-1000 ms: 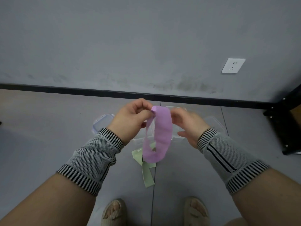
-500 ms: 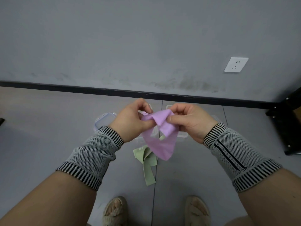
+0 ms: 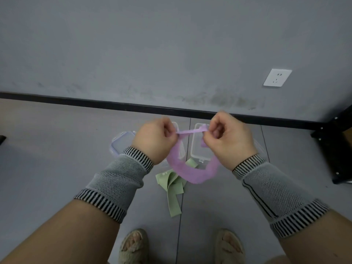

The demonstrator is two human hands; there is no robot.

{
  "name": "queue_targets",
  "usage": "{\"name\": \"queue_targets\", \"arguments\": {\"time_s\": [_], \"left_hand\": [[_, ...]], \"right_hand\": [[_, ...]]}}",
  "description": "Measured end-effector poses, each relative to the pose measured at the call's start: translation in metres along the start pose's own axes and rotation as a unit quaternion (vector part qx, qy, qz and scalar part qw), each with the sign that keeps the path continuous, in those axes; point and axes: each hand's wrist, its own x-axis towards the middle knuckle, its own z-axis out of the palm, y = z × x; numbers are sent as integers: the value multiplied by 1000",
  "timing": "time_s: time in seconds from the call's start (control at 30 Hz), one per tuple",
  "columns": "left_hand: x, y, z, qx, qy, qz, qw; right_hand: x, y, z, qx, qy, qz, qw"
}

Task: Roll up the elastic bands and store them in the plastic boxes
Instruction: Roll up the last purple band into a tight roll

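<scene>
Left hand (image 3: 154, 140) and right hand (image 3: 229, 139) are raised side by side above the grey floor (image 3: 57, 149), each pinching one end of a short taut span of the purple flat elastic band (image 3: 192, 173) with curled fingers — the rest of the loop hangs slack below, between the wrists. On the floor beneath, a pale green flat elastic band (image 3: 172, 189) lies crumpled at 6 o'clock from the hands. A clear open plastic box (image 3: 198, 147) sits just past it between the hands — a clear lid with purple clips (image 3: 122, 143) lies at 9 o'clock from the box.
</scene>
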Motion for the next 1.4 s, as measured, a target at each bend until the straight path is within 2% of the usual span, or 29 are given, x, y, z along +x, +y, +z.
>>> {"name": "queue_targets", "arguments": {"time_s": [0.07,0.13,0.2,0.37,0.5,0.7,0.8,0.93,1.03,1.17,1.27,1.33,1.4], "left_hand": [[3,-3,0,-13,85,-17,996],[6,-6,-1,-127,93,-40,987],[5,-5,-6,-255,69,-61,962],[4,-5,-15,-407,3,-126,904],[5,-1,-19,-504,-40,-166,847],[4,2,-19,-536,-79,-156,826],[3,5,-19,-563,-86,-153,807],[8,0,-24,-590,-32,-185,786],[11,-11,-24,-581,-6,-242,777],[12,-25,-21,-578,-61,-313,751],[12,-30,-19,-577,-50,-360,731],[12,-28,-17,-540,-39,-376,752],[8,-22,-12,-465,-72,-355,808]], "right_hand": [[-6,-6,6,4,-67,-27,997],[-10,-8,11,15,-166,-15,986],[-10,-5,14,33,-215,18,976],[1,2,12,112,-128,92,981],[3,-3,14,214,-121,128,961],[6,-2,23,257,-132,133,948],[4,0,25,261,-211,153,930],[-5,5,26,228,-325,194,897],[-4,6,24,248,-308,232,889],[1,6,19,337,-274,262,862],[4,4,17,390,-251,276,842],[7,2,16,433,-226,298,820],[10,0,14,475,-194,318,797]]}}
